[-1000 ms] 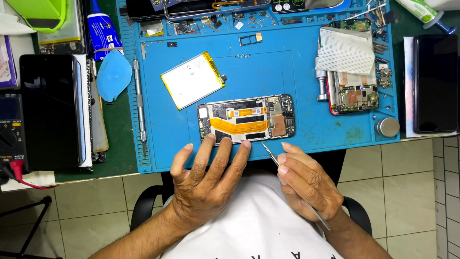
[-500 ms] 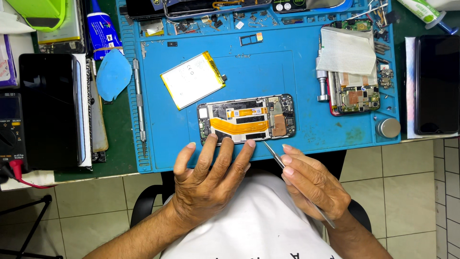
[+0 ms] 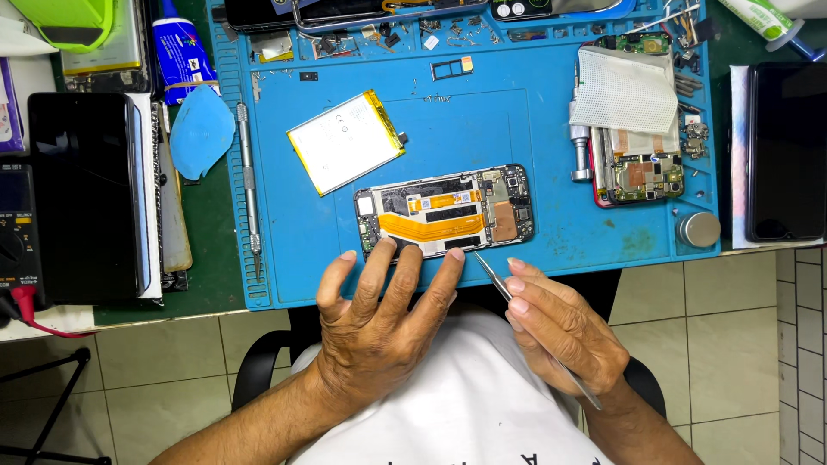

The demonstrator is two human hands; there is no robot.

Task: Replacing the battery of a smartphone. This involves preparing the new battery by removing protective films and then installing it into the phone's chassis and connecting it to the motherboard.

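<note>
Left hand [image 3: 379, 323] lies flat, fingers spread open, gripping nothing; fingertips press the near edge of the opened phone [image 3: 444, 211] to pin it in place. Phone sits back-off in the middle of the blue mat [image 3: 551, 250] on the table, near edge toward the person. Right hand [image 3: 564, 327] has fingers pinched around tweezers [image 3: 491, 274], tip angled at the phone's lower edge, pen-style for fine control. Loose battery [image 3: 345, 140] lies just beyond the phone, apart.

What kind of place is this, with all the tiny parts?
It looks like a phone repair bench. An opened phone lies on a blue work mat with its battery taken out beside it. The right hand holds tweezers, and tiny screws sit along the mat's top edge.
</note>
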